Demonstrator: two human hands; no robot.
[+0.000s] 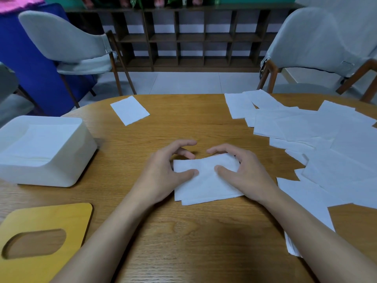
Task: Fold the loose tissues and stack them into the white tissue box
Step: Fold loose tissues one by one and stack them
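A folded white tissue [206,181] lies on the wooden table [183,231] in front of me. My left hand [163,172] holds its left edge, thumb pressed on top and fingers curled over the far edge. My right hand [242,172] holds the right edge the same way. The white tissue box [67,160] stands open at the left with folded tissues stacked inside. Several loose tissues [318,137] lie spread over the right side of the table. One more folded tissue [130,110] lies alone near the far edge.
A wooden lid [61,217] with an oval slot lies at the near left corner. Two grey chairs, one [67,45] at the far left and one [318,43] at the far right, stand beyond the table. A dark shelf [191,37] runs along the back wall.
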